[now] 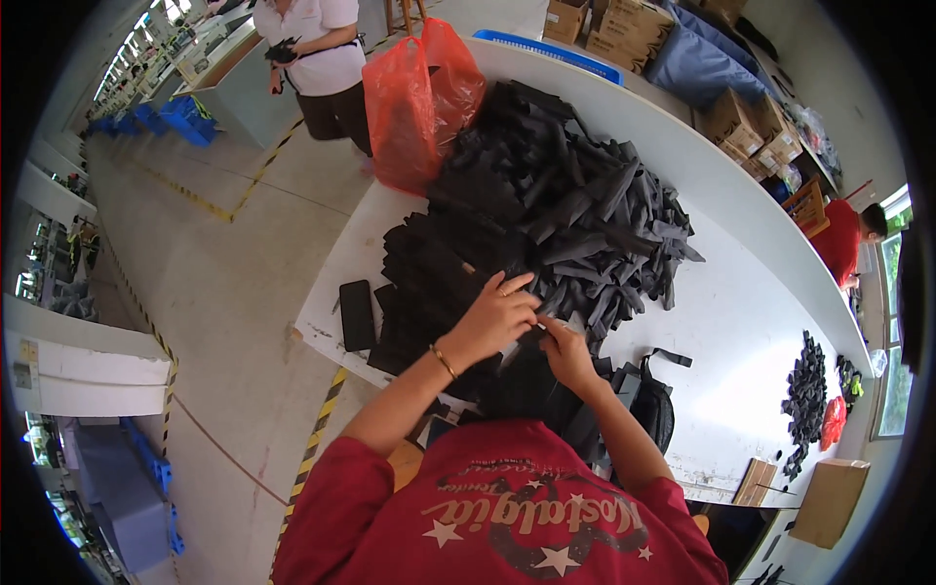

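Observation:
My left hand (495, 318) reaches over the near part of a heap of black fabric strips (585, 210). Its fingers point right, one stretched apart from the others, and their tips blur slightly. A bracelet circles that wrist. Just to the right, my right hand (570, 357) has thumb and fingers pinched together close to the left fingertips. Whatever small thing lies in this pinch is too small to make out. Below both hands, more black pieces (531, 380) lie against my red shirt. Flatter dark pieces (429, 258) spread at the table's left side.
A black phone (357, 315) lies near the left edge of the white table (726, 292). Behind the heap stands a red plastic bag (414, 117). A black mesh bag (658, 405) sits right of my forearm. One person (317, 58) stands beyond; another (837, 239) is at far right.

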{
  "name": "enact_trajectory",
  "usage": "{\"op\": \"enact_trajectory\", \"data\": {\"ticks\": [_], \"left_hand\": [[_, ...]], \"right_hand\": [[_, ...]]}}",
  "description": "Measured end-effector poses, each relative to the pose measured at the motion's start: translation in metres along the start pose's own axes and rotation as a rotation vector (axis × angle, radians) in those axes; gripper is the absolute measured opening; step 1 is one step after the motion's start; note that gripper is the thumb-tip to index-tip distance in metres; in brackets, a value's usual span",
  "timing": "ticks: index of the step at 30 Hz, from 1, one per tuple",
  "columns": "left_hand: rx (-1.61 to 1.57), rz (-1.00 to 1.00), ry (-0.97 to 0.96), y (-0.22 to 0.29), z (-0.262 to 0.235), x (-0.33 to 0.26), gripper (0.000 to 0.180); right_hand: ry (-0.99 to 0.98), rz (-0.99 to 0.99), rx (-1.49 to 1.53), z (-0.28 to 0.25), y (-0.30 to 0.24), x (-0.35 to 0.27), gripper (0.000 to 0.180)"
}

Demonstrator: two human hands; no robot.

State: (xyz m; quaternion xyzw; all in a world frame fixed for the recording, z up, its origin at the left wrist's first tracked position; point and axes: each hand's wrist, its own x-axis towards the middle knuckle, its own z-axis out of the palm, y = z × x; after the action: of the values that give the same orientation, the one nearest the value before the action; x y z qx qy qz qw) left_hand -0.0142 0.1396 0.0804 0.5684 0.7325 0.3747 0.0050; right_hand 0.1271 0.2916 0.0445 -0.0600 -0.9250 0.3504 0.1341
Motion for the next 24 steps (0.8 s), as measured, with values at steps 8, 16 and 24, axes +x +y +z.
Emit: {"op": "enact_trajectory", "data": {"ticks": [8,16,24], "left_hand": [[-1.927,-0.747,0.655,0.007,0.039,-0.039,0.029],[-1.828,-0.922,0.901,0.02,0.049,-0.034,0.023],[-1.511,-0.975,1.046,0.005,0.011,-0.027,0.027]], "right_hand": [[-0.17,0.379,0.708,0.037,-0.028,-0.023,0.033],[0.137,0.24,0.294,0.054,-0.048,-0.05,0.015],[-0.27,0.457,0.563,0.005,-0.048,-0.107,0.015]]}}
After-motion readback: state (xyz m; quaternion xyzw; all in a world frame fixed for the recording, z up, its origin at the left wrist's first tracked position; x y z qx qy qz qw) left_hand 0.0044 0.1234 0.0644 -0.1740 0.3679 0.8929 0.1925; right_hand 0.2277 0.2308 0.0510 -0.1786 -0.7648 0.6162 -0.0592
